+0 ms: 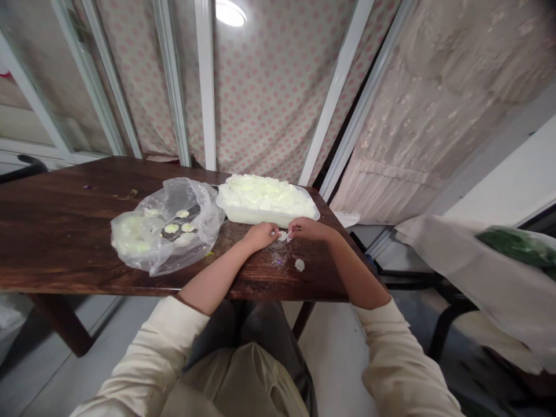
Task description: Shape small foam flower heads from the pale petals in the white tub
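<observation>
My left hand (260, 235) and my right hand (309, 229) meet over the dark wooden table (65, 231), fingers pinched together on one small white flower (284, 236) between them. Just behind my hands stands a white tray (256, 215) heaped with pale white-green flowers (264, 192). A single white flower (299, 265) lies on the wood in front of my right hand, with pale crumbs scattered near it.
A crumpled clear plastic bag (167, 231) holding several pale flowers lies left of the tray. Dotted curtains (269, 87) hang behind the table. A cloth-covered heap (486, 278) with something green on it sits at the right. My lap is under the table's near edge.
</observation>
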Tool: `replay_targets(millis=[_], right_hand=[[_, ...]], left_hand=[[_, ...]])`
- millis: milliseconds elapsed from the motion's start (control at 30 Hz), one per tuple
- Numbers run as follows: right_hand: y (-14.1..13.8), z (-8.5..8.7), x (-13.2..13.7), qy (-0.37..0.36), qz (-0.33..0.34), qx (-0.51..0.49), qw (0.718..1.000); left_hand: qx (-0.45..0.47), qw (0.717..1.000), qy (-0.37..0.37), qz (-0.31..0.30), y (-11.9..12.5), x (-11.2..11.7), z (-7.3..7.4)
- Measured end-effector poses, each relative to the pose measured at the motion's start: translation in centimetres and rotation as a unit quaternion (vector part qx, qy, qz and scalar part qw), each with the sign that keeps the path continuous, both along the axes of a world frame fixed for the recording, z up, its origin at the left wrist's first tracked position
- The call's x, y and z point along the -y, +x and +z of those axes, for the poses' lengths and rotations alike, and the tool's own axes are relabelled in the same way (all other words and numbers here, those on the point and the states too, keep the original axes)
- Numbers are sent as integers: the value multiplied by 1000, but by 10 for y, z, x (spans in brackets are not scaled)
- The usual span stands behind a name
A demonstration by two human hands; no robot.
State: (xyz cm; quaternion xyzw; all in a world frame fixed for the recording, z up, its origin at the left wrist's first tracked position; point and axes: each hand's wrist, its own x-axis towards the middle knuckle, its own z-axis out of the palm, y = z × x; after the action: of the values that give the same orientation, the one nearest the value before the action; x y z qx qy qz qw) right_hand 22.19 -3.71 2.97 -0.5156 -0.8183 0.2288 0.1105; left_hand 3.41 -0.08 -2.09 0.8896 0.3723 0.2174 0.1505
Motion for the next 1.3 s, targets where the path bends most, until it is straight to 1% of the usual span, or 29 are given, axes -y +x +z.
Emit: replay_targets(millis=[100,167,233,267,333,400,467,533,567,600,633,700,733,800,833,867,933,1000,1033,1067,1100,1133,1200,1267,1300], right_hand=[[-10,-9,-6,72,3,-7,997],[-15,-14,-10,96,-8,-4,995],[-17,-15,-14,104,-34,-13,994],[-17,-12,-16,108,-50,-26,993],[-15,-2,-25,127,-87,-61,986],[-11,15,-38,174,-119,-88,974],[-7,34,-56,213,-144,-94,962],[-2,48,-75,282,-192,-64,938],[0,53,-84,313,-216,-27,925],[1,55,-91,325,-232,12,917],[3,55,-97,324,-232,54,915],[3,53,-101,316,-246,123,908],[3,53,-98,318,-252,142,903],[0,55,-84,334,-257,149,894],[-1,58,-73,335,-248,148,897],[-2,61,-61,318,-230,150,907],[-3,65,-33,235,-189,157,940],[-4,62,-5,177,-159,166,957],[-4,56,8,121,-138,169,968],[-4,48,19,-7,-113,164,980],[-4,38,29,-105,-98,158,977],[-4,27,37,-142,-90,161,973],[-6,4,48,-129,-83,155,976],[-8,-16,53,-60,-64,117,989],[-9,-25,53,-55,-64,111,990]], left_hand=[[64,998,-2,-19,0,-3,-1],[94,995,-1,-27,1,-5,-2],[114,993,2,-14,2,-6,-2],[123,992,4,-3,2,-6,-2],[133,991,8,18,1,-4,-1],[122,992,12,25,0,-2,0],[94,995,17,17,0,0,2],[68,997,24,7,-1,1,2],[58,998,25,3,-1,1,3],[50,998,26,1,-1,1,3],[45,999,28,0,-1,1,3],[37,999,31,3,-2,1,3],[34,999,34,7,-2,1,3],[25,999,41,13,-2,1,3],[19,999,45,16,-2,0,2],[10,999,49,19,-1,0,2],[-9,998,56,22,-1,0,1],[-24,998,62,23,-1,-2,-1],[-28,997,63,21,-1,-2,-2],[-30,997,65,18,0,-2,-3],[-30,997,67,13,0,-3,-3],[-29,997,69,7,0,-3,-4],[-28,997,68,-5,1,-2,-3],[-28,997,65,-15,1,-1,-3],[-27,997,64,-18,1,-1,-3]])
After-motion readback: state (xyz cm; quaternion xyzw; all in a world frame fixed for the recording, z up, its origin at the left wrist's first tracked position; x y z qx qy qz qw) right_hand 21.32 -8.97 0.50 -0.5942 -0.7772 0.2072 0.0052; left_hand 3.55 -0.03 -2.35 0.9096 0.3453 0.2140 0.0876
